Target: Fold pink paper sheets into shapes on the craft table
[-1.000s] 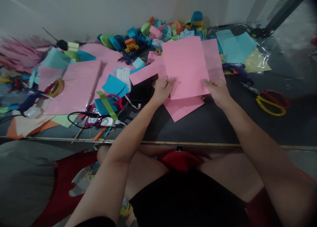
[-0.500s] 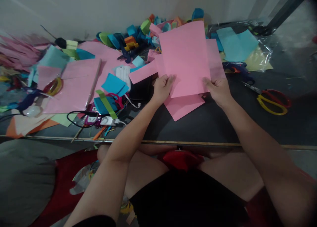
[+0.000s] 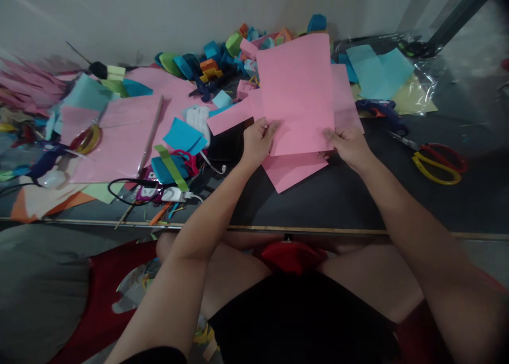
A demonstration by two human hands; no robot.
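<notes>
A pink sheet of paper [image 3: 296, 94] is held up above the table by its two lower corners. My left hand [image 3: 257, 140] pinches the left corner between thumb and fingers. At the right corner my right hand [image 3: 349, 145] grips it the same way, thumb on top. Under the sheet lie more pink pieces: one pointed piece [image 3: 294, 170] sticks out below it, and another pink piece [image 3: 347, 96] shows on its right. A pink strip [image 3: 230, 116] lies left of my left hand. The held sheet hides part of what is behind it.
Scissors with red and yellow handles [image 3: 437, 162] lie on the dark table [image 3: 350, 205] at right, beside a blue glue gun [image 3: 384, 112]. Folded colored paper pieces [image 3: 212, 51] line the wall. At left are a pink pack [image 3: 115, 136], a power strip [image 3: 149, 192] and another blue glue gun [image 3: 43, 160].
The pink sheet has shifted very slightly in my hands, its lower edge a little to the left. Both hands keep their grip on it.
</notes>
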